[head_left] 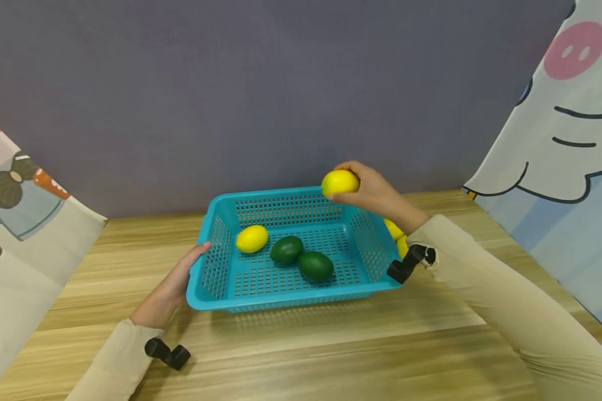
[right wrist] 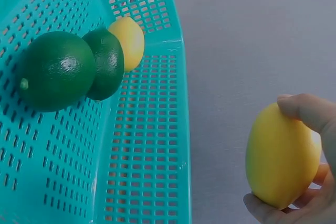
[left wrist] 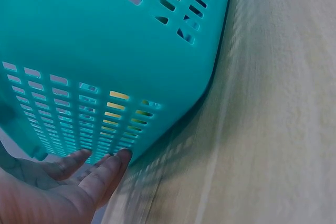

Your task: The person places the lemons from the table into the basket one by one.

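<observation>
My right hand [head_left: 368, 186] holds a yellow lemon [head_left: 340, 184] between thumb and fingers, above the back right rim of a blue plastic basket [head_left: 301, 298]. In the right wrist view this lemon [right wrist: 283, 156] appears beyond the basket's long wall. At the basket's left side, my left hand [head_left: 180, 273] has a digit over the rim; the left wrist view shows its other fingers [left wrist: 102, 177] against the slotted outer wall. Inside the basket lie another lemon [head_left: 252, 239] and two dark green lemon-shaped fruits, one in the middle [head_left: 287, 250] and one nearer the front [head_left: 316, 267].
More yellow fruit [head_left: 402, 247] lies outside the basket on the right, partly hidden by the right forearm and the rim. The basket stands on a wood-grain table [head_left: 281, 362]. A grey panel [head_left: 231, 100] rises behind it, with cartoon-printed sheets [head_left: 547, 145] at both sides.
</observation>
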`<state>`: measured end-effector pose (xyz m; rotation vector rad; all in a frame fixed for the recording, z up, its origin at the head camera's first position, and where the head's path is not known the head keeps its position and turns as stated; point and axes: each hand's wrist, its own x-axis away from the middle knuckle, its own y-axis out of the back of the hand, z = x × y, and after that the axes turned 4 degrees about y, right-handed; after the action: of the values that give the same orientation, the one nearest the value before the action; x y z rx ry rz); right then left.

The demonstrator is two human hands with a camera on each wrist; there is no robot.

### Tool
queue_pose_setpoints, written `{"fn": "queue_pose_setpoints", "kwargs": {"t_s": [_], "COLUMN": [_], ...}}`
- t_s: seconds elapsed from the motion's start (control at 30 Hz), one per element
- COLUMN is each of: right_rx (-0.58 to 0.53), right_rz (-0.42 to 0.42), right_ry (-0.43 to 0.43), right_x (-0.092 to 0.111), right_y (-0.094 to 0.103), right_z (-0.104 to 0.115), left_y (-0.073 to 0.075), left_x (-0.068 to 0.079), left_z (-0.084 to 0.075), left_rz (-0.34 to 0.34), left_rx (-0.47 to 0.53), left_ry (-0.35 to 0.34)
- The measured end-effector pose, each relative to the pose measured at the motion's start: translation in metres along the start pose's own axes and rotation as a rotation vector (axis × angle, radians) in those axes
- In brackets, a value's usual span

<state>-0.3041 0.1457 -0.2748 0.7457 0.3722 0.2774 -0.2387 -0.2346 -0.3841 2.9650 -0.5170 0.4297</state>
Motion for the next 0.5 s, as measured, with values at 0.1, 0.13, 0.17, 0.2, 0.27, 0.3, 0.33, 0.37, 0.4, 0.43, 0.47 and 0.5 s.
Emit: {"fn": "queue_pose_setpoints", "kwargs": {"t_s": [0.1,0.13,0.17,0.2,0.27,0.3,0.33,0.37,0.4,0.43,0.47,0.5], "right_rx": [-0.003,-0.003,-0.001,0.001,0.0,-0.003,-0.003,-0.004,-0.009,-0.014,-0.014,-0.014], "right_rz": [0.011,0.014,0.019,0.02,0.024,0.028,0.031,0.035,0.038,0.043,0.048,0.053], "right_ry": [0.007,0.01,0.017,0.021,0.025,0.027,0.027,0.028,0.022,0.015,0.009,0.003], "right_x": [-0.006,-0.008,-0.009,-0.011,-0.014,-0.015,-0.017,-0.018,-0.02,-0.021,-0.022,-0.023], "right_y": [-0.005,-0.007,-0.009,-0.011,-0.014,-0.015,-0.016,-0.018,-0.019,-0.02,-0.022,-0.023], "right_z": [0.0,0.0,0.0,-0.001,-0.002,-0.002,-0.002,-0.003,-0.003,-0.003,-0.003,-0.003], "left_y": [0.0,0.0,0.0,0.0,0.0,0.0,0.0,0.0,0.0,0.0,0.0,0.0], "left_x": [0.0,0.0,0.0,0.0,0.001,0.001,0.001,0.001,0.001,0.0,0.0,0.0], "left_z": [0.0,0.0,0.0,0.0,0.001,0.002,0.002,0.002,0.003,0.003,0.003,0.003], "left_rz": [0.004,0.007,0.009,0.011,0.013,0.013,0.01,0.011,0.011,0.011,0.011,0.009], "left_rx": [0.011,0.009,0.008,0.007,0.005,0.004,0.002,0.006,0.008,0.009,0.008,0.005], "left_ry": [0.0,-0.002,-0.004,-0.007,-0.009,-0.011,-0.012,-0.013,-0.015,-0.016,-0.017,-0.018]}}
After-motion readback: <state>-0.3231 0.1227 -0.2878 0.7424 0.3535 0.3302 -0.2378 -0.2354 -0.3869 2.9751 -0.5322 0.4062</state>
